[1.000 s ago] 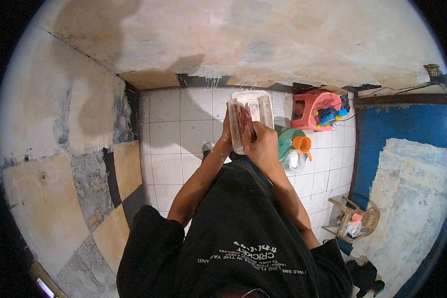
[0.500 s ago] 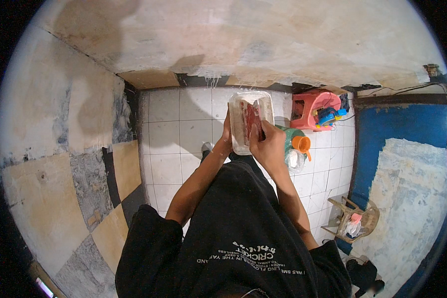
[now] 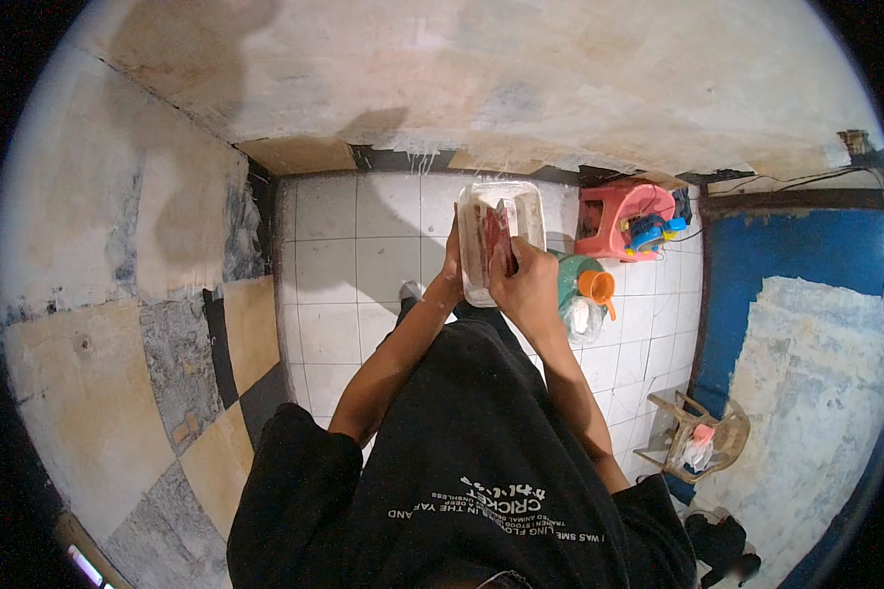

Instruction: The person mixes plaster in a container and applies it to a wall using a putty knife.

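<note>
A rectangular translucent plastic tub [image 3: 473, 280] is held out in front of my body, its inside smeared with whitish paste. My left hand [image 3: 451, 272] grips the tub along its left side, with part of the fingers hidden beneath it. In my right hand [image 3: 526, 291] is a red flat-bladed scraper [image 3: 497, 234], pinched at its near end. The blade stands tilted inside the tub, with pale paste along its edge.
Ahead is a patchy whitish wall [image 3: 599, 88]. Right of my hands, on white floor tiles, stand a green container [image 3: 570, 275] with an orange cup [image 3: 596, 286] and a pink plastic stool [image 3: 593, 226]. A brown chair [image 3: 732, 437] stands by the blue wall [image 3: 796, 245].
The scraper has turned in my right hand, so its red face looks narrower. My right hand's grip has shifted slightly, and the tub has barely moved.
</note>
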Available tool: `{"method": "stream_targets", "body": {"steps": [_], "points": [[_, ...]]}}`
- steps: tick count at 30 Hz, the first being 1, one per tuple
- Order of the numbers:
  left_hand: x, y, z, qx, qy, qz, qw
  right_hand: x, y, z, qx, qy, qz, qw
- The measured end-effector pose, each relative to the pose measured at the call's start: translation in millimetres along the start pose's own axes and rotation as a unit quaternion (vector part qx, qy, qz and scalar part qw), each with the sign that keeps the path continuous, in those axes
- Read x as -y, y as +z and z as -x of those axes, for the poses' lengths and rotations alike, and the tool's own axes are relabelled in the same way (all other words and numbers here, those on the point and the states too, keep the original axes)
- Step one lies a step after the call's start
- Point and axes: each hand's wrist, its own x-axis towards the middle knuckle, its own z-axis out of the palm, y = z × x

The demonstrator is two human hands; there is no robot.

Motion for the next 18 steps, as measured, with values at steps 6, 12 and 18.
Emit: {"method": "stream_targets", "body": {"steps": [6, 12, 18], "points": [[-9.0, 2.7, -5.8, 0.101, -0.106, 0.191, 0.971, 2.9, -9.0, -4.2, 0.006, 0.027, -0.004, 1.0], [-9.1, 10.8, -8.2, 0.112, -0.12, 0.267, 0.95, 2.2, -15.9, -6.4, 0.008, 0.032, -0.013, 0.999], [-7.2, 2.9, -10.8, 0.147, -0.097, 0.233, 0.956, -3.8, -8.3, -1.3, 0.026, 0.004, -0.016, 1.0]]}}
